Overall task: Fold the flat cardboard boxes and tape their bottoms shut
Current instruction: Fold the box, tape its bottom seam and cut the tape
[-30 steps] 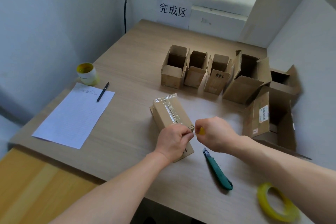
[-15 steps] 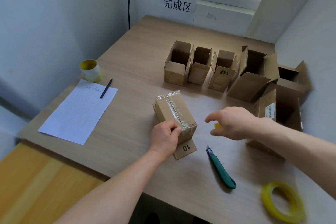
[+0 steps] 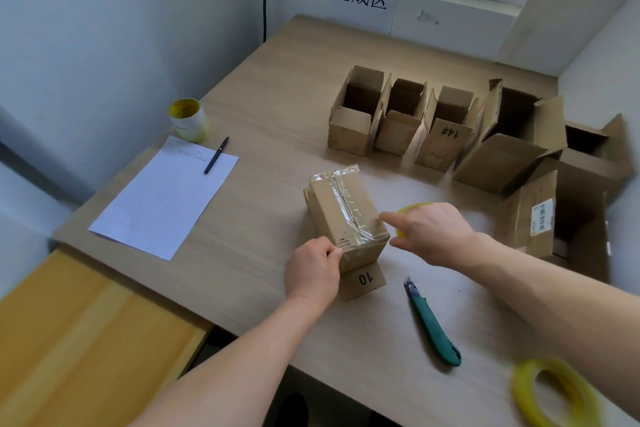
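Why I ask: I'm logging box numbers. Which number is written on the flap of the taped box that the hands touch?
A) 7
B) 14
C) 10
C: the flap poking out from under the taped box, beside the left hand, reads 10.

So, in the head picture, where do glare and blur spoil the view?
Head view: light glares off the clear tape on the small brown cardboard box; the yellow tape ring at the lower right corner is smeared; the right hand looks slightly soft.
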A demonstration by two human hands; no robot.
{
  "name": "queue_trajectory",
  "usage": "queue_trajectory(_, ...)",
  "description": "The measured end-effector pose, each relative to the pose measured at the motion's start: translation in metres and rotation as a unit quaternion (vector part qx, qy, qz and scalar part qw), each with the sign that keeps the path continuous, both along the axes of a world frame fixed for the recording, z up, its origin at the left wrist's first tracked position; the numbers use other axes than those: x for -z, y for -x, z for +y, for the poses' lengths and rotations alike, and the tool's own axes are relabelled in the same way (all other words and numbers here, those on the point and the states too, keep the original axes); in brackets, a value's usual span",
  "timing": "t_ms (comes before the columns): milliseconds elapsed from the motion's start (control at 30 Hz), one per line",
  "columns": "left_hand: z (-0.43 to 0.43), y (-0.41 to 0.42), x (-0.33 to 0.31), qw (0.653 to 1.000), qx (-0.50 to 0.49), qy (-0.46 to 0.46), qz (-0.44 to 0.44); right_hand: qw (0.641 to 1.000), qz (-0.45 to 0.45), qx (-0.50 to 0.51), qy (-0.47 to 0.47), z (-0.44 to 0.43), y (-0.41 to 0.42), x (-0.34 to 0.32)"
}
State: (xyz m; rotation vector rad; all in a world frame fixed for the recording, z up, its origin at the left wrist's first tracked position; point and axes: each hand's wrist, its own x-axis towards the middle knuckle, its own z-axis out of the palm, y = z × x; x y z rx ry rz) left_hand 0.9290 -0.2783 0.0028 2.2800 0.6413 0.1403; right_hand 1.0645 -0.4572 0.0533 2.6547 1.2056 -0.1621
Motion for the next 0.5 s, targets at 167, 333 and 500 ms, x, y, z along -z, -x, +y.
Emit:
queue_trajectory(167,0.002,0.001,0.007,1.000,-0.006,-0.008,0.013,0.998,-0.028,-0.043,-0.025,0.001,-0.001,0.012)
queue_trajectory(333,0.002,0.000,0.005,0.999,-0.025,0.022,0.037,0.996,-0.037,-0.066,-0.038,0.000,-0.002,0.017)
queue_trajectory(500,0.007,-0.015,0.004,0.961,-0.158,0.206,0.093,0.996,-0.033,-0.074,-0.042,0.000,-0.005,0.020)
